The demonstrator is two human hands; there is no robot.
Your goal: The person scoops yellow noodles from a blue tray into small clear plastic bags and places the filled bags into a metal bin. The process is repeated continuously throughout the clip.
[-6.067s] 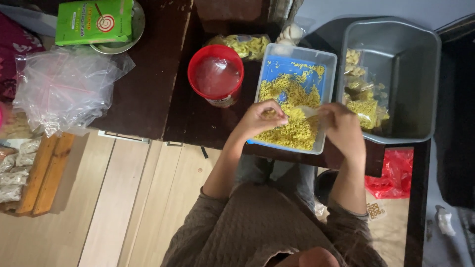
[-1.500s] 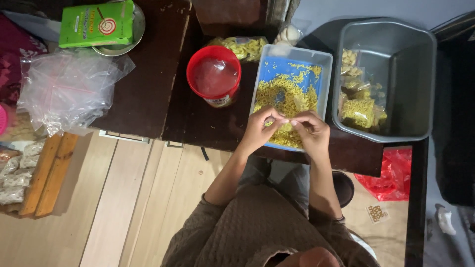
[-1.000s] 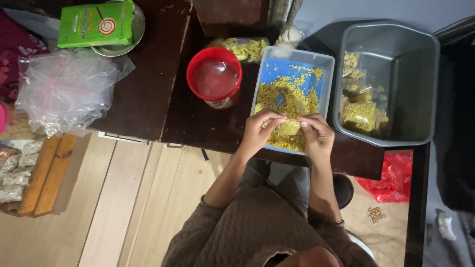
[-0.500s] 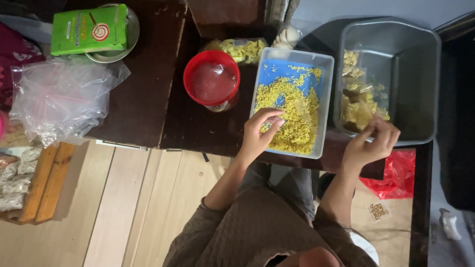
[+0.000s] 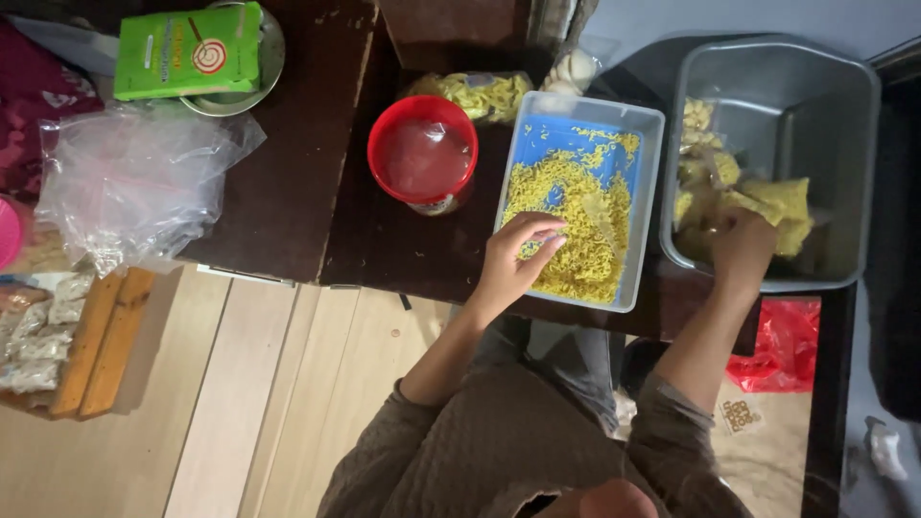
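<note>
— Noodle bits (image 5: 576, 216), yellow, fill the blue tray (image 5: 645, 192) on the dark table (image 5: 288, 192). Your hands?

— My left hand (image 5: 513, 259) rests fingers on them, loose, grasping nothing. My right hand (image 5: 741, 251) is in the grey tub (image 5: 815, 96), closed on a filled packet (image 5: 777, 200).

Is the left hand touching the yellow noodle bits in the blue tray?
Touching: the head view shows the left hand's fingertips resting on the yellow noodle bits in the blue tray.

Green flat box (image 5: 188, 50) top left; yellow-filled clear packets (image 5: 758, 197) in grey tub (image 5: 854, 115).
</note>
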